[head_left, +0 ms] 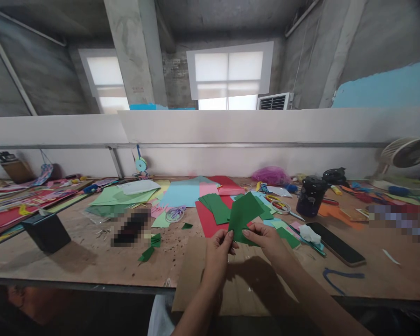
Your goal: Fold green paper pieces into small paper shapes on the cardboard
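Both my hands hold a piece of green paper (244, 212) up above a cardboard sheet (196, 280) at the table's front edge. My left hand (220, 247) pinches its lower left corner between thumb and fingers. On the lower right edge, my right hand (262, 235) is closed with its thumb on top. The paper looks folded or doubled, though I cannot tell how many layers there are. Just behind it, more green paper sheets (217, 208) lie on red paper (205, 219). Small green scraps (147, 254) are on the table to the left.
A phone (336, 242) and a black cup (310, 198) stand or lie to the right, near scissors (283, 207). A dark box (47, 232) sits at the left. Coloured paper (182, 192) covers the back of the table, below a white partition (210, 126). A fan (406, 153) is far right.
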The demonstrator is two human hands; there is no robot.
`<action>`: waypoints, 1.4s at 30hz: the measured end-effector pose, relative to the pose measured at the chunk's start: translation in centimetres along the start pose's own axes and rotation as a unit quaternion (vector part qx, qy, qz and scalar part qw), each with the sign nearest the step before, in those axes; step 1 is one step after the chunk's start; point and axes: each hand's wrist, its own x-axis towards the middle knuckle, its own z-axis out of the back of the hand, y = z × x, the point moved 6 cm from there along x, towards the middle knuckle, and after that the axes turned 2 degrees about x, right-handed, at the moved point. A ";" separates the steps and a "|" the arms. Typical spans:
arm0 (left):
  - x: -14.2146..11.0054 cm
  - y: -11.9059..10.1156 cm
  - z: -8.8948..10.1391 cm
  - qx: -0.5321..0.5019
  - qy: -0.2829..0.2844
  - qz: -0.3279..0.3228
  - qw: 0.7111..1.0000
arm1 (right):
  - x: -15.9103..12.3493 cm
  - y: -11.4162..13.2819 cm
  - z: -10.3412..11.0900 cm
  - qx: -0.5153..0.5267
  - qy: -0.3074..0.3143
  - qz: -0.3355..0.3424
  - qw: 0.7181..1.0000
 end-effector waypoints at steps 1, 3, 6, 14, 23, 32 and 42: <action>0.0 0.1 0.0 -0.003 -0.001 0.002 1.000 | 0.0 -0.1 0.1 -0.002 -0.002 0.001 1.000; 0.0 0.2 0.0 -0.008 -0.002 0.006 1.000 | 0.0 -0.2 0.1 -0.003 -0.006 0.000 1.000; 0.1 0.5 -0.1 -0.018 -0.001 0.013 1.000 | -0.1 -0.3 0.1 -0.003 -0.004 0.004 1.000; -0.2 -0.2 -0.1 -0.007 -0.013 0.007 1.000 | -0.5 0.6 -0.2 0.009 0.001 0.003 1.000; 0.0 0.2 -0.3 0.027 0.030 0.011 0.999 | -0.2 0.9 -0.5 -0.021 0.011 0.014 1.000; 0.0 -0.8 0.2 0.024 0.008 -0.015 1.000 | -1.3 0.8 -1.3 -0.013 0.088 -0.041 0.995; -0.1 -0.7 0.8 0.012 -0.023 -0.007 1.000 | -1.5 0.8 -0.5 -0.003 0.052 -0.031 0.998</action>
